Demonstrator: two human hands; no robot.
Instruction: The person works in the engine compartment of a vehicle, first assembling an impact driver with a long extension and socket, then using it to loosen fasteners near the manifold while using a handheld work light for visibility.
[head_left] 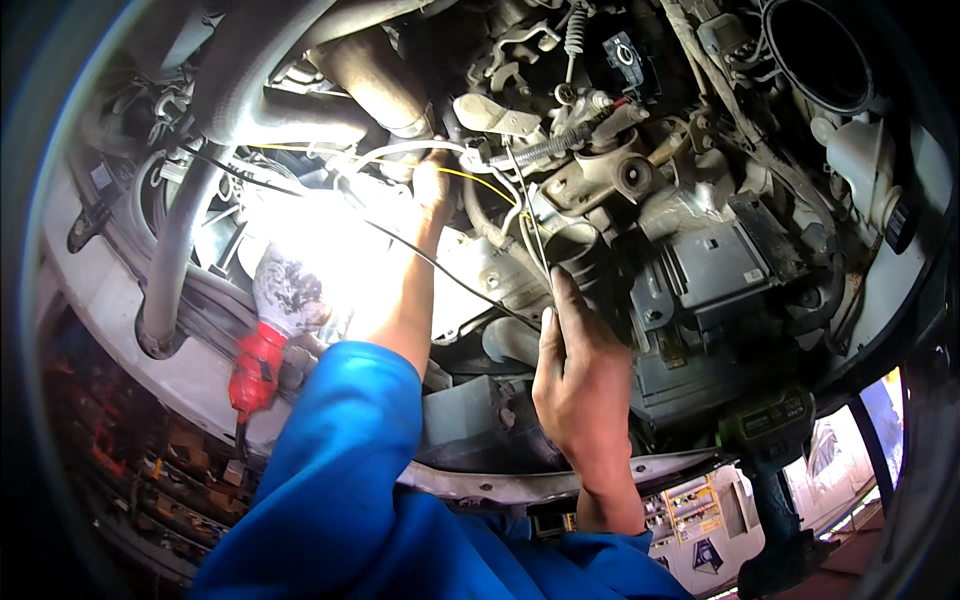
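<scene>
Both my arms reach into an engine bay. My right hand (585,390) is closed in a pinch round the lower end of a thin metal rod (531,205), which slants up toward the linkage and hoses. A thin black cable (425,258) runs from the upper left down to beside this hand. Farther in on the left, my left hand (428,195) reaches up to a pale hose (400,147) below a wide pipe (372,80). Glare and the parts around it hide its fingertips. A thin yellow line (472,178) passes close by it.
A lit work lamp with a red handle (258,370) lies at the left and glares strongly. A dark green cordless power tool (768,430) rests at the lower right edge. A grey control box (712,265) and a white reservoir (860,165) sit at the right.
</scene>
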